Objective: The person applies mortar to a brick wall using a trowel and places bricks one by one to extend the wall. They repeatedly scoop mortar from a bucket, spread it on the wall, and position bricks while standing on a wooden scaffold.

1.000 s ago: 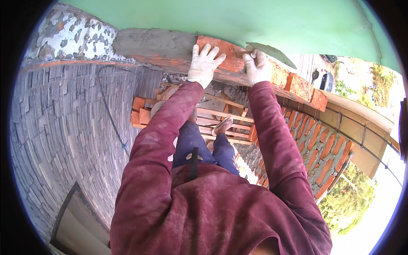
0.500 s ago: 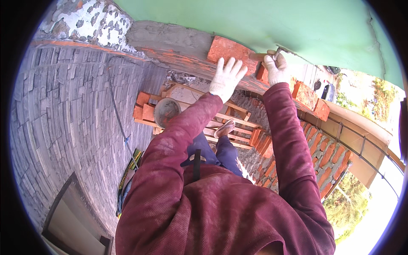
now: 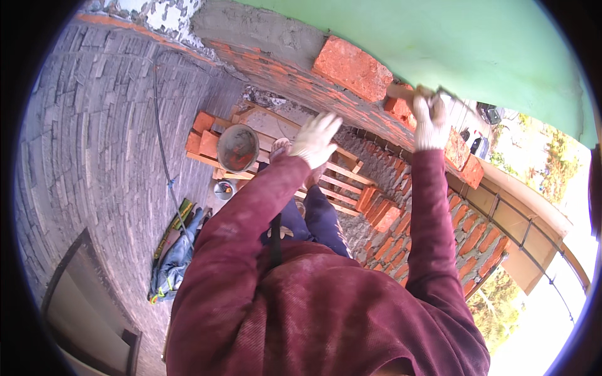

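My left hand, in a pale work glove, hangs in the air below the wall top with its fingers stretched out and nothing in them. A large orange-red brick lies on the wall's top course, beyond that hand and apart from it. My right hand, gloved too, is closed around a trowel. Its wooden handle points left toward the large brick, while the thin metal blade sticks out to the right, blurred. Just under the handle sits a smaller brick piece, partly hidden by the right hand.
Below me is a slatted wooden scaffold where my feet stand. It carries a mortar bucket and stacked bricks. A small pail stands lower down. More bricks line the wall top at right. A green wall rises behind.
My left hand has come off the large brick and moved down and toward me. My right hand, with the trowel, has shifted right and slightly down. The whole view has tilted somewhat.
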Demonstrator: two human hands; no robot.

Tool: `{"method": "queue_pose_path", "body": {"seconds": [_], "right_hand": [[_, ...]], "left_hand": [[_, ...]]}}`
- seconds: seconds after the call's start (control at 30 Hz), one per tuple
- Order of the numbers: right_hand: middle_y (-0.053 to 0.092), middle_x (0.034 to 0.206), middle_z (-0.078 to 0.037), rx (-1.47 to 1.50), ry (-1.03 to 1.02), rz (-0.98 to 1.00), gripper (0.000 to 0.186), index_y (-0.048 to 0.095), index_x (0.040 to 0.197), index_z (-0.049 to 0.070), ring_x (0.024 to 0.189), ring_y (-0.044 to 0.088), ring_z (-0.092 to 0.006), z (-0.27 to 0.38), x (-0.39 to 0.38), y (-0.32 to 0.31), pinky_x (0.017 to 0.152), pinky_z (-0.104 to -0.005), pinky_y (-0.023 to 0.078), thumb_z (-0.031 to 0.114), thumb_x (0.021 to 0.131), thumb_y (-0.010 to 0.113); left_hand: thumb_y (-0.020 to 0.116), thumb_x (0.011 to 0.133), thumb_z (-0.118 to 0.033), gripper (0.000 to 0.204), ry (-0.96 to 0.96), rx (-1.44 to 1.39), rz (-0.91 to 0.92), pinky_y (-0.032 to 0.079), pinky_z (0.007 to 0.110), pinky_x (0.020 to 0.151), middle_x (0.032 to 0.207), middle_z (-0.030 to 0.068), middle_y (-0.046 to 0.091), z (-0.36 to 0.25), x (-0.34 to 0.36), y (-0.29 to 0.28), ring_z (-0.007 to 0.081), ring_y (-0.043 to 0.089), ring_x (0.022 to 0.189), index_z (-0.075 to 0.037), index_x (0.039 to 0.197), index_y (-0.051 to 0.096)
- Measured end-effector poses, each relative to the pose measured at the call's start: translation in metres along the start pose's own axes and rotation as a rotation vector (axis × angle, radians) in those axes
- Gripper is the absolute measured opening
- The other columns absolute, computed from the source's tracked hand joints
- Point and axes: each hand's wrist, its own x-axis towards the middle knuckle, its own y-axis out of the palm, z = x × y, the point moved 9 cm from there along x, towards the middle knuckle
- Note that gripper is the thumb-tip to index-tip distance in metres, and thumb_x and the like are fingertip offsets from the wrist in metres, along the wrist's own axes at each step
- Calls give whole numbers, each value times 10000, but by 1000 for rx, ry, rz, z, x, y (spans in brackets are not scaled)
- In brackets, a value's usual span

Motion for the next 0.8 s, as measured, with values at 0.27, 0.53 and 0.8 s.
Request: {"method": "queue_pose_path", "body": {"seconds": [0.27,0.53,0.8], "right_hand": [[626,852,-105,-663,277,468,258,643,1134,1,766,648,-224,-142,-224,-25,740,-388,543,199,977,695],[748,974,-240,-1301,863,974,484,709,1038,-2,977,738,-406,-333,-299,-133,866,-491,553,466,920,670],[688,893,-192,-1221,909,1023,431,586,1119,43,858,708,-386,-324,-265,-97,763,-472,537,369,878,734]], "left_hand": [[643,892,-539,900,-1105,-531,-135,322,511,1222,1598,234,427,346,-251,222,389,389,1493,-23,1581,379],[641,773,-877,1323,-1704,-1229,-988,235,630,1226,1724,205,239,463,-353,359,382,204,1597,-46,1683,159],[694,882,-761,1037,-1301,-1609,-1245,403,542,1128,1622,112,450,514,-320,407,331,434,1477,-123,1611,326]]}}
